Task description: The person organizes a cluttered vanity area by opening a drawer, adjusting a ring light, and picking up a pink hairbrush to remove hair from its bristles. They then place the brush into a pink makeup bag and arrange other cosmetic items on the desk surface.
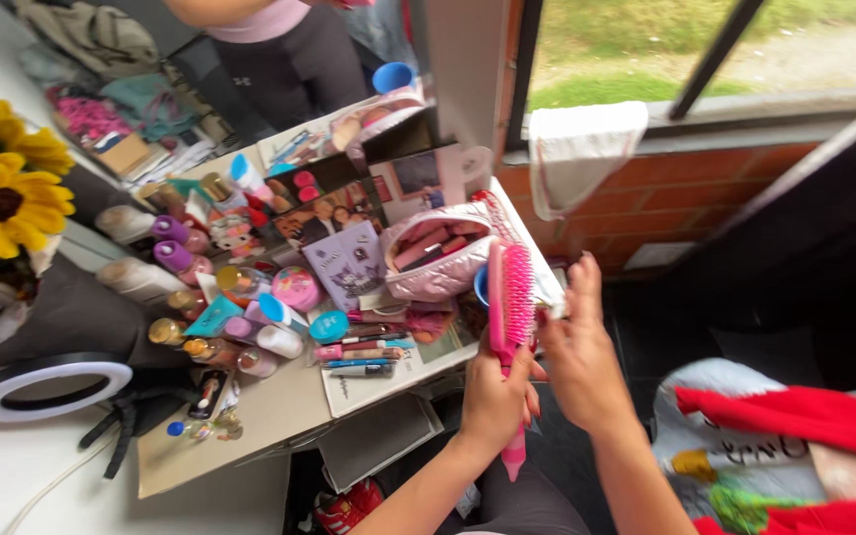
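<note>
The dressing table (279, 411) is crowded almost to its edges with bottles, tubes and pots, leaving only a bare strip along its near edge; the free room lies off its near right corner, over the dark floor below the brick wall (686, 198) and window, and that is where both hands work. The left hand (495, 396) comes up from the lower middle with the forearm slanting, its fingers wrapped tight round the handle of a pink hairbrush (509, 327), which stands nearly upright with the bristles facing right and the handle tip pointing down past the wrist. The right hand (579, 357) is raised just beside it, fingers stretched upward and loosely spread, gripping nothing, its fingertips at the bristle side of the brush head. The brush head hovers just off the table's right edge, near a shiny pink cosmetics pouch (438, 260) lying open there. A white ring light (47, 386) rests at the far left corner beside yellow sunflowers (2, 193).
</note>
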